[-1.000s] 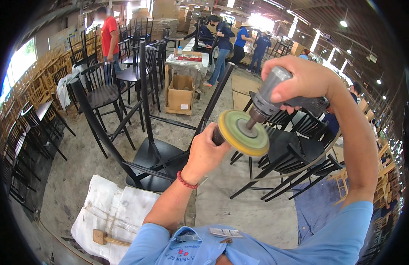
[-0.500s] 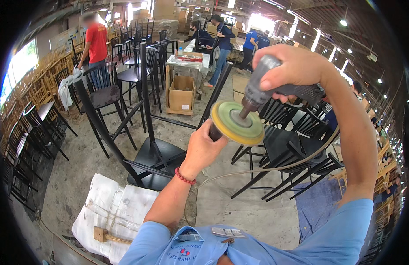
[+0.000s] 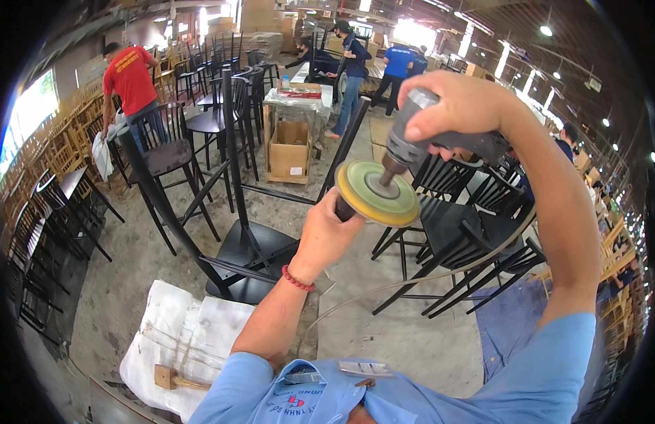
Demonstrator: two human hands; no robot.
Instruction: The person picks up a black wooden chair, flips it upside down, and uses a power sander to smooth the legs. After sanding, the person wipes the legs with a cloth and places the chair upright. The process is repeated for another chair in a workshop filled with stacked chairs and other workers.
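Disc sander [image 3: 404, 145] is in front of the person, at about the middle height of the view and a little to the right, above the floor. The right hand [image 3: 458, 102] holds it from above: the fingers [image 3: 425, 124] are bent closely around the grey body, with only the width of the tool between them. The round yellow-green disc [image 3: 378, 191] is tilted, with its broad face turned partly upward. The left hand [image 3: 327, 230] is just beside the lower left edge of this disc. Its fingers are curled around the dark end of a chair leg [image 3: 344, 210], and this end is just beside the disc; whether the two touch, I cannot tell. A red bracelet [image 3: 297, 284] is on the left wrist.

Below and to the left stands an upturned black chair [image 3: 244, 247], its other legs pointing up. Nearer to the person, a wooden mallet [image 3: 165, 377] lies on a white sheet [image 3: 147, 332]. To the right, several black chairs [image 3: 447, 226] are close together, and a thin hose [image 3: 440, 271] passes before them. Farther away, a cardboard box [image 3: 288, 159] is beneath a desk [image 3: 269, 126].
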